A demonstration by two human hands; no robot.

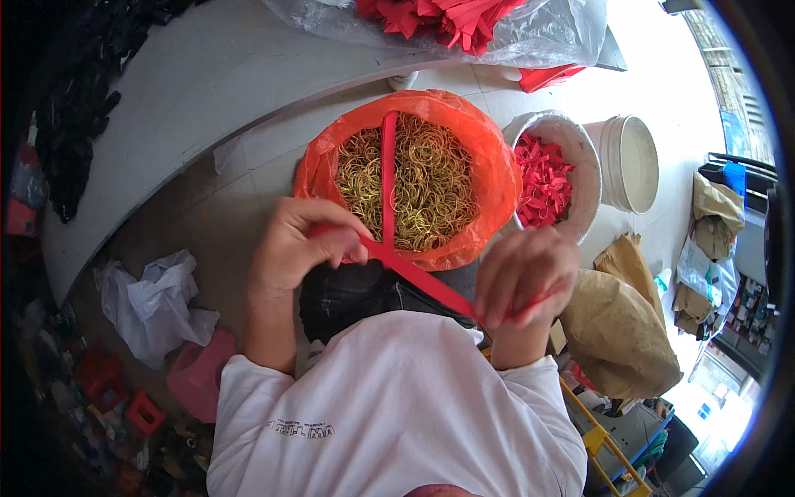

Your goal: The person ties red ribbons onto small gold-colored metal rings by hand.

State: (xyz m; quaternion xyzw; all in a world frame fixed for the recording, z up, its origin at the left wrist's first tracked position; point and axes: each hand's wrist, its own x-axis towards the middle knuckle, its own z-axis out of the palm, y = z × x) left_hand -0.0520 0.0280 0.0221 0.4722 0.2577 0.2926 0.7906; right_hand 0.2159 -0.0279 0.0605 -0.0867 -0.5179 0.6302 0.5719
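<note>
A red ribbon strip (426, 282) stretches between my two hands, slanting down to the right above my lap. My left hand (310, 238) pinches its upper end between thumb and fingers. At the other end, my right hand (527, 277) is closed on the strip, a little blurred. Just beyond them stands an orange plastic bag (497, 178), open at the top and full of gold-coloured metal rings (435, 182). Another flat red strip (388, 166) lies lengthwise across the rings.
Right of the bag, a white bucket (590, 178) holds red ribbon pieces (542, 178), beside another white bucket (638, 161). A pale table (207, 74) curves along the far left, carrying red strips (451, 16) on clear plastic. Brown paper sacks (621, 331) stand at right, a crumpled white bag (157, 306) at left.
</note>
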